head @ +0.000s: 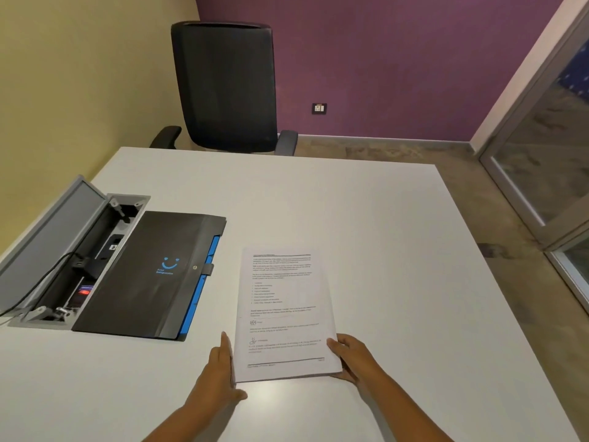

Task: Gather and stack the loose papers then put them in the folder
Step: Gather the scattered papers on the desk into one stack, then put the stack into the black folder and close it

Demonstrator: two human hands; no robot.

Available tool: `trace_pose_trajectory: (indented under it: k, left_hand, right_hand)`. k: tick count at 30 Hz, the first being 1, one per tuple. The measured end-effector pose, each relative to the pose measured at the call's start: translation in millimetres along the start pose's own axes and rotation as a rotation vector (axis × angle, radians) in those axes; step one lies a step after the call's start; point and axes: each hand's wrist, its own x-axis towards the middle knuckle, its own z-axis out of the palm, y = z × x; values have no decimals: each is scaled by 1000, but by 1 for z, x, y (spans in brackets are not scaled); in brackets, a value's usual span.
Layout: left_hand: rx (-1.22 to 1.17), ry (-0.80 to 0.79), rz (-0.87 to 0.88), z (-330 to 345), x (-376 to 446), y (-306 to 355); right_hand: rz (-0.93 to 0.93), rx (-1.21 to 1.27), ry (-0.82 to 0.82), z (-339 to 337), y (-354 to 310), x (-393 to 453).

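Observation:
A stack of printed white papers [283,314] lies on the white table [366,224], squared into one pile. My left hand [220,371] presses flat against the pile's left edge, fingers straight, thumb by the near corner. My right hand [349,357] holds the pile's right near corner, fingers along the edge and thumb on the top sheet. A black folder [149,275] with a blue smile logo and blue inner tabs lies closed to the left of the papers, its clasp fastened.
An open grey cable box [63,250] with plugs and a black cord is set into the table left of the folder. A black office chair [226,87] stands behind the far table edge. A glass partition [548,161] runs along the right.

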Motion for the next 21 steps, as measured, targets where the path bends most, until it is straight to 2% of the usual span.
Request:
trace_pose_trajectory:
  k: [3,9,12,14,15,21]
  left_hand:
    - [114,80,-40,3,-2,1]
    - [63,272,45,8,-1,15]
    - [43,273,49,7,-2,19]
    - [34,190,5,3,-4,21]
    - [102,151,6,0,-4,21]
    - [370,260,31,-35,2,8]
  right_hand:
    - [4,24,-14,0,1,-2]
    - [10,6,-24,5,2,-5]
    - [13,-13,-2,9,3,-3]
    - [4,-11,35,10,2,-2]
    - [-5,-4,57,9,2,-1]
    - [-39,40,274,-23,-2,4]
